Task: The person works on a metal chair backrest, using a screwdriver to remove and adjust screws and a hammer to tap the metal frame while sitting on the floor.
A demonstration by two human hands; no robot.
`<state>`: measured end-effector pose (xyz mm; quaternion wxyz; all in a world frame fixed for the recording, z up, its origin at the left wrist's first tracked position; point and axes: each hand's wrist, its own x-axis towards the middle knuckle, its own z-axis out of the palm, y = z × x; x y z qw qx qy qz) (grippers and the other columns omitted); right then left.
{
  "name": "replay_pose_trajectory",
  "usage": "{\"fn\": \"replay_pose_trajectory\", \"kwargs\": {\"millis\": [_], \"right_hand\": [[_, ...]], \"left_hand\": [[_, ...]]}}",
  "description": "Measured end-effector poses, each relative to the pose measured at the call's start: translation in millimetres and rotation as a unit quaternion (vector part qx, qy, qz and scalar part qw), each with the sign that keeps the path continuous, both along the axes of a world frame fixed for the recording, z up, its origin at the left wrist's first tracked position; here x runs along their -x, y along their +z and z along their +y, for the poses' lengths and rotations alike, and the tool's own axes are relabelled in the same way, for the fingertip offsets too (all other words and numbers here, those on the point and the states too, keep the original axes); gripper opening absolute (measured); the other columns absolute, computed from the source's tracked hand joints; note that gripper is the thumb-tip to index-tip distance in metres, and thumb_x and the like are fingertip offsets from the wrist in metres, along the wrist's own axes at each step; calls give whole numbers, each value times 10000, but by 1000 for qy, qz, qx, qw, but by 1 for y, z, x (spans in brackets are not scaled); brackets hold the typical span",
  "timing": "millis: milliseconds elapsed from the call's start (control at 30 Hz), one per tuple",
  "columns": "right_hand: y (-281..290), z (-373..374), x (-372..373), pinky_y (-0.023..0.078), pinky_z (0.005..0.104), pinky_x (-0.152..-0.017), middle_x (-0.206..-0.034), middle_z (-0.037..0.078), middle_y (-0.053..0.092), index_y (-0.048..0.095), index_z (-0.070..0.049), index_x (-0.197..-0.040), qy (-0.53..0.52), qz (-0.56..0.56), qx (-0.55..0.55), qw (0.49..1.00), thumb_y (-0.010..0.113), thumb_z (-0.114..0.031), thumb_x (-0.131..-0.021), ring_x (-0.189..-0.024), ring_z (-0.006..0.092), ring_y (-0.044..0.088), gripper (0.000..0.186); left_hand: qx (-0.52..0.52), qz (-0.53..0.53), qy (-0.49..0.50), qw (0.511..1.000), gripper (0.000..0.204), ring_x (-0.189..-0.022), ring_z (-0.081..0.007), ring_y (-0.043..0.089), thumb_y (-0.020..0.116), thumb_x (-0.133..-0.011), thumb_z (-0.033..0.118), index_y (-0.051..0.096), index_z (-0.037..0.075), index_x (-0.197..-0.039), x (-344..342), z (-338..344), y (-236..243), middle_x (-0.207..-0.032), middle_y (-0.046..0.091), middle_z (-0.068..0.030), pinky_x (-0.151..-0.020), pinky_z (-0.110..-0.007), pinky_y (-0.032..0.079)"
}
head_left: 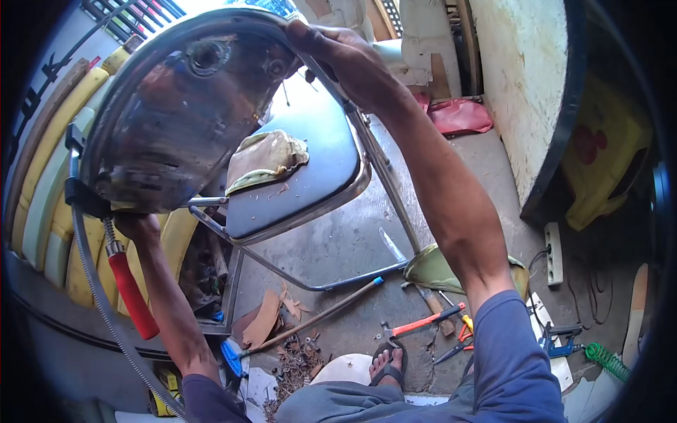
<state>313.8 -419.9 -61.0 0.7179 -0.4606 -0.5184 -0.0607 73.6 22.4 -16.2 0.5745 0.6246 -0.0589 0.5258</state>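
Observation:
A large rounded dark panel, with a worn glossy underside and pale rim, is raised at the upper left. My right hand grips its upper right edge, thumb over the rim. My left hand supports it from below at the lower left, fingers largely hidden behind it. A bar clamp with a red handle is on that left edge, beside my left hand. Beyond the panel stands a metal-framed folding chair with a grey-blue seat, on which lies a torn, pale green upholstery piece.
Stacked foam pieces line the left. A white board stands right, near red material and a power strip. On the floor lie a hammer, broom, scissors, green cushion and staple gun.

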Motion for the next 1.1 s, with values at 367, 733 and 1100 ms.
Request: {"fn": "replay_pose_trajectory", "kwargs": {"millis": [367,733,1100], "right_hand": [[2,-2,-14,473,321,-826,-962,63,717,706,-68,-1187,16,44,-8,999,573,-633,-935,-904,154,634,633],[-4,-3,-14,464,297,-842,-958,43,729,712,-63,-1160,89,15,-5,996,554,-613,-961,-905,124,645,606],[-3,-13,-18,474,297,-820,-928,63,718,702,-21,-1114,164,23,-6,986,623,-502,-970,-862,137,634,508]], "left_hand": [[143,33,141,979,288,-1030,-223,626,526,-1035,321,558,81,-1190,-7,-173,-112,-1061,652,-72,-955,-416,463],[198,-67,-411,887,973,-1437,-339,357,822,-712,517,419,12,-1440,-127,-301,-75,-1484,461,-154,-1235,-581,206],[213,-85,-515,826,515,-1340,-303,513,777,-805,318,653,23,-1208,-127,-286,-82,-1340,619,-154,-1237,-509,291]]}}
